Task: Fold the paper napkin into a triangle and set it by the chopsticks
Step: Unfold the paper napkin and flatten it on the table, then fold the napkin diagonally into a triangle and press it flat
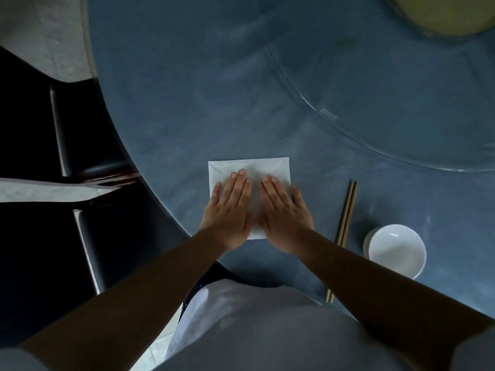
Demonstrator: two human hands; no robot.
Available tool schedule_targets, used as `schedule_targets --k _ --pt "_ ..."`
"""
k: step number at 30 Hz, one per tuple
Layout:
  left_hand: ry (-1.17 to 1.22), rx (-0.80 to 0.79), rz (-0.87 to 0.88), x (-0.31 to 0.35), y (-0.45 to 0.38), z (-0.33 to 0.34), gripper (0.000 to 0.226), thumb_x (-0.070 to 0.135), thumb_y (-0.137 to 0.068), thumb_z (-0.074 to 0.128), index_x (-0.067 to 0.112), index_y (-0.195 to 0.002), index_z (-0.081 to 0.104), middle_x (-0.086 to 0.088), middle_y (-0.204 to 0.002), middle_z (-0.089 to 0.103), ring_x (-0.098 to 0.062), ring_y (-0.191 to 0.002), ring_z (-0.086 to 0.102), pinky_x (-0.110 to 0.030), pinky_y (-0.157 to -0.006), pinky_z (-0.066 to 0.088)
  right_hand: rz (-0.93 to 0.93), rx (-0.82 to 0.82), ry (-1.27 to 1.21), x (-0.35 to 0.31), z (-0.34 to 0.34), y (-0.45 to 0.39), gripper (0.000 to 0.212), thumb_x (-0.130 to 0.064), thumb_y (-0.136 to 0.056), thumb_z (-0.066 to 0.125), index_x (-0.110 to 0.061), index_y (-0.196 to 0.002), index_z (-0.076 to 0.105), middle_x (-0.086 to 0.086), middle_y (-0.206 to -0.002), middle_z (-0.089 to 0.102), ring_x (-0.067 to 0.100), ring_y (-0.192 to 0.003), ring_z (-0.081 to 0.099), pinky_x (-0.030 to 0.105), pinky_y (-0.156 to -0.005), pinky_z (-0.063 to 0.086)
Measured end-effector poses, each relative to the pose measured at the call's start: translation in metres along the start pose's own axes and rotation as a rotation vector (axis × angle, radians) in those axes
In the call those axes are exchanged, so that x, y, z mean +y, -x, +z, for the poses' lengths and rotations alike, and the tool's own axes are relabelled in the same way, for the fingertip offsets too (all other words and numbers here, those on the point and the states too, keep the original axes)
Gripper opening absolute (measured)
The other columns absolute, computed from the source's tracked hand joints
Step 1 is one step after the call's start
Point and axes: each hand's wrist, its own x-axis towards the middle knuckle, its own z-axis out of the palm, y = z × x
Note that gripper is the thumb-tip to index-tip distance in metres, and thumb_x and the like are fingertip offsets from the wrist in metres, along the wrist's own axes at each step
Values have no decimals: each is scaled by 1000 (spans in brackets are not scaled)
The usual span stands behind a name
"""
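Observation:
A white paper napkin (pixel 257 166) lies flat and square on the blue round table (pixel 187 103), close to its near edge. My left hand (pixel 230 210) presses palm-down on the napkin's left half, fingers stretched out. My right hand (pixel 284 212) lies flat on its right half, thumbs nearly touching. Faint crease lines show at the napkin's far corners. A pair of brown chopsticks (pixel 347 212) lies to the right of the napkin, pointing away from me; my right forearm covers their middle.
A small white bowl (pixel 395 250) stands right of the chopsticks. A glass turntable (pixel 375 116) fills the table's far right, with a yellowish dish (pixel 442 14) on it. Two dark chairs (pixel 88 156) stand at the left beside the table edge.

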Motion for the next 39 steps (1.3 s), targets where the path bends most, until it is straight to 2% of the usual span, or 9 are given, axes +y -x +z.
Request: schedule_targets --k 3,7,10,15,20,24,29,34,39 --pt "-37 -25 19 -9 3 5 80 55 -90 34 7 -150 12 -12 -160 10 -25 -147 4 -48 -118 7 15 19 -20 2 -2 3 73 -51 -90 31 -11 -150 21 5 -160 22 19 -147 16 51 -116 16" --pt "-50 -2 -78 -31 11 3 82 58 -86 36 12 -150 13 -8 -160 12 -21 -147 3 -50 -114 7 112 5 -11 28 1 12 75 -54 -92 23 -17 -152 0 -1 -163 3 12 -147 -5 48 -117 2" --pt "-64 2 -152 -46 16 0 81 61 -89 31 16 -151 6 -4 -160 2 -21 -147 3 -51 -115 1 129 -18 30 42 -1 18 74 -56 -93 16 -17 -150 -10 0 -163 0 10 -143 -11 45 -116 -4" --pt "-73 -11 -134 -48 5 -3 82 61 -90 22 13 -150 -5 -4 -158 -14 -16 -143 -21 -46 -115 -9 112 27 -17 30 -6 8 77 -58 -92 16 -16 -149 -13 -3 -158 -15 10 -143 -20 45 -116 -3" --pt "-39 -48 28 -27 -19 -7 80 58 -90 23 12 -150 -3 -7 -161 0 -19 -146 -9 -45 -116 -5 -50 17 -11 1 -12 -29 74 -55 -92 22 -14 -152 6 2 -163 8 16 -149 1 46 -116 1" --pt "-51 -34 -47 -40 -16 -8 79 61 -90 20 15 -150 0 -5 -161 -1 -23 -147 -2 -51 -117 2 48 19 -18 31 -11 -35 71 -53 -91 20 -19 -152 6 -3 -163 8 14 -148 3 49 -116 4" --pt "-21 -30 -114 -62 -5 -10 77 60 -90 15 18 -148 -14 -5 -161 -7 -17 -144 -15 -50 -117 2 152 47 -63 39 -13 -32 72 -54 -91 19 -18 -152 5 -1 -163 6 16 -149 2 48 -117 2" --pt "92 75 -205 -54 -16 -25 78 50 -85 40 18 -148 9 -8 -156 24 -31 -138 24 -49 -105 27 237 73 -161 25 -15 -28 75 -55 -90 21 -15 -151 6 4 -163 4 20 -149 2 48 -117 6" --pt "140 144 -291 -51 -36 -36 71 44 -81 51 18 -142 25 -9 -133 48 -33 -119 43 -51 -95 35 270 106 -212 25 -28 -38 73 -49 -89 41 -16 -148 16 7 -162 7 30 -144 18 49 -112 23"
